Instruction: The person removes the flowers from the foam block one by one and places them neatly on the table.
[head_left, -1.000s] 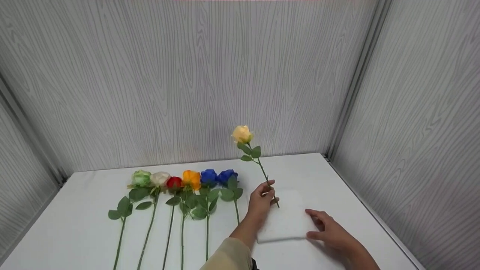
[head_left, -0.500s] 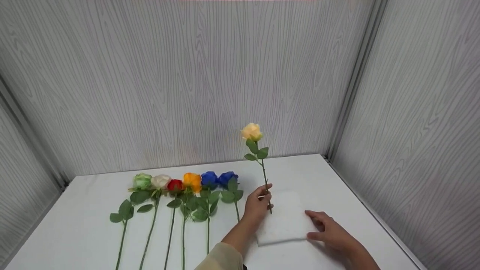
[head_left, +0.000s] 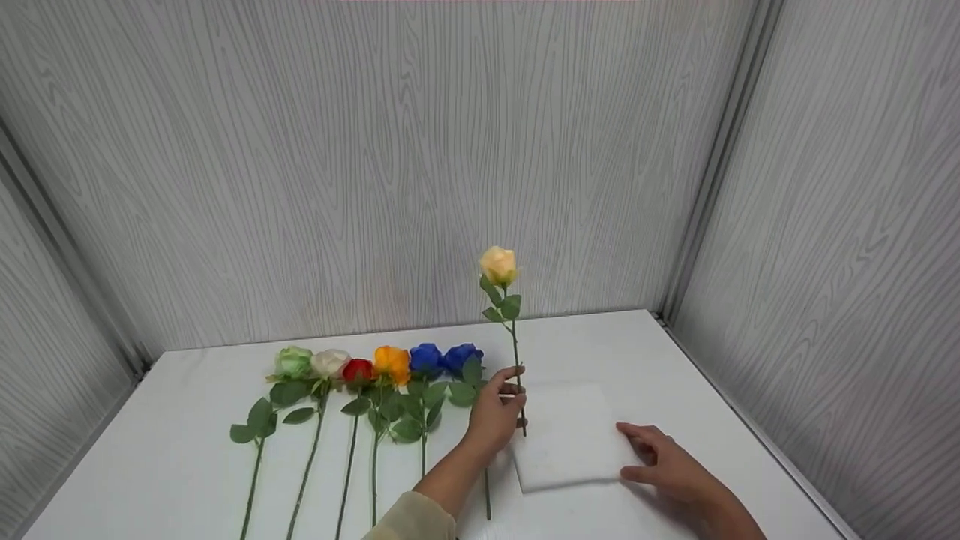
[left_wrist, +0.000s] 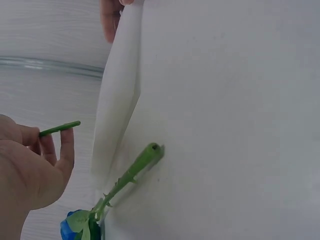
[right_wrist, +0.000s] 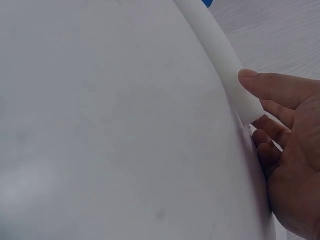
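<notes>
My left hand (head_left: 495,412) pinches a pale yellow artificial rose (head_left: 499,266) low on its green stem, holding it almost upright with the bloom at the top. The stem's cut end (left_wrist: 74,123) pokes out past the fingers in the left wrist view. A thin white square pad (head_left: 574,442) lies flat on the table just right of that hand. At the pad's right edge is my right hand (head_left: 671,469), its thumb and forefinger tips spread apart and touching the edge. The right wrist view has the thumb (right_wrist: 272,86) against the pad's end.
Left of the pad several roses lie in a row on the white table (head_left: 150,465), blooms away from me: green (head_left: 294,361), off-white (head_left: 330,364), red (head_left: 358,370), orange (head_left: 392,364) and blue (head_left: 461,358). Grey wood-grain panels (head_left: 420,165) enclose the table's back and sides.
My left hand has moved left with the pale yellow rose, from over the pad to its left edge. The rose has swung more upright. My right hand stays at the pad.
</notes>
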